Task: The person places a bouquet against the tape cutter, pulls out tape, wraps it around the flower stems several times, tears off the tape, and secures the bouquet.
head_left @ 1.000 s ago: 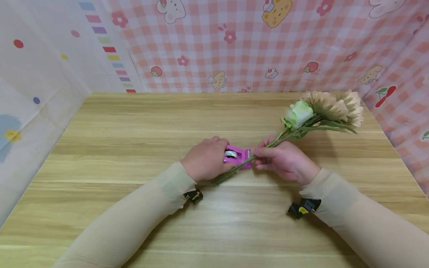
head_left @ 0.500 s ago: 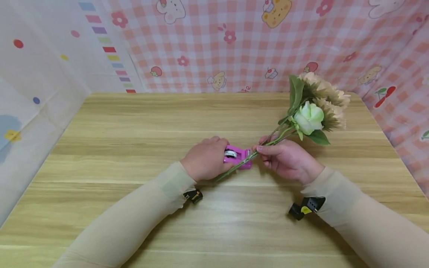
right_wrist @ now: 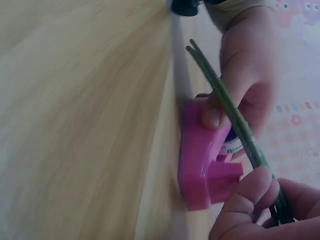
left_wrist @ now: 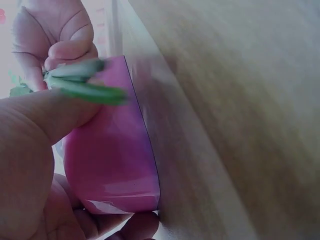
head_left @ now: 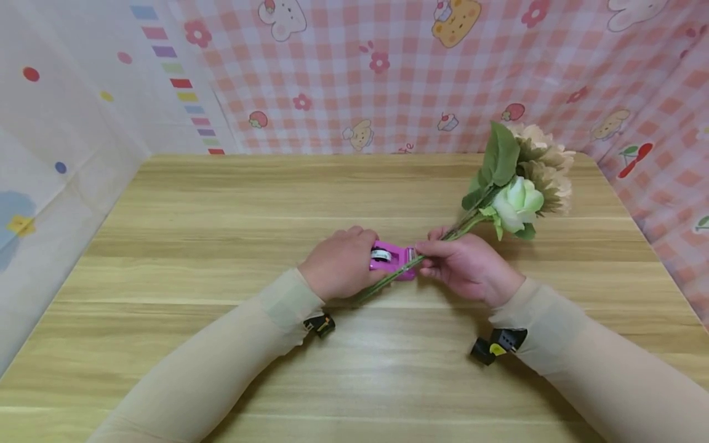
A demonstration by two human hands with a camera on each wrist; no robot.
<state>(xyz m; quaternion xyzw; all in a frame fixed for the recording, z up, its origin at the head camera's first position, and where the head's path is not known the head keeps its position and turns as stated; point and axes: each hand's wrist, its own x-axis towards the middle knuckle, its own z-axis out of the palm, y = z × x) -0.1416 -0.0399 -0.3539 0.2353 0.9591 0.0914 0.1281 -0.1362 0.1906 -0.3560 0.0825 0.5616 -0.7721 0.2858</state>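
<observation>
In the head view my left hand (head_left: 339, 263) grips a pink tape dispenser (head_left: 383, 266) on the table, its white tape roll (head_left: 380, 255) showing beside the fingers. My right hand (head_left: 471, 264) pinches the green stems (right_wrist: 235, 112) of a small bunch of flowers between thumb and fingers, near the dispenser's cutting end. A pale green rose (head_left: 519, 200), beige ruffled flowers (head_left: 548, 160) and a broad green leaf (head_left: 503, 154) top the bunch, angled to the far right. The stems slant across the dispenser toward my left thumb. Clear shiny film shows around them in the right wrist view.
The wood-grain table (head_left: 249, 203) spreads around both hands. Behind it hangs a pink checked cloth (head_left: 332, 74) with cartoon prints; a white cloth (head_left: 66, 123) hangs on the left. Black wrist cameras (head_left: 501, 344) sit under both wrists.
The bunch has turned in my right fingers: the flower heads swung up and back, and the rose shifted right and lower. My left hand and the tape dispenser stayed put.
</observation>
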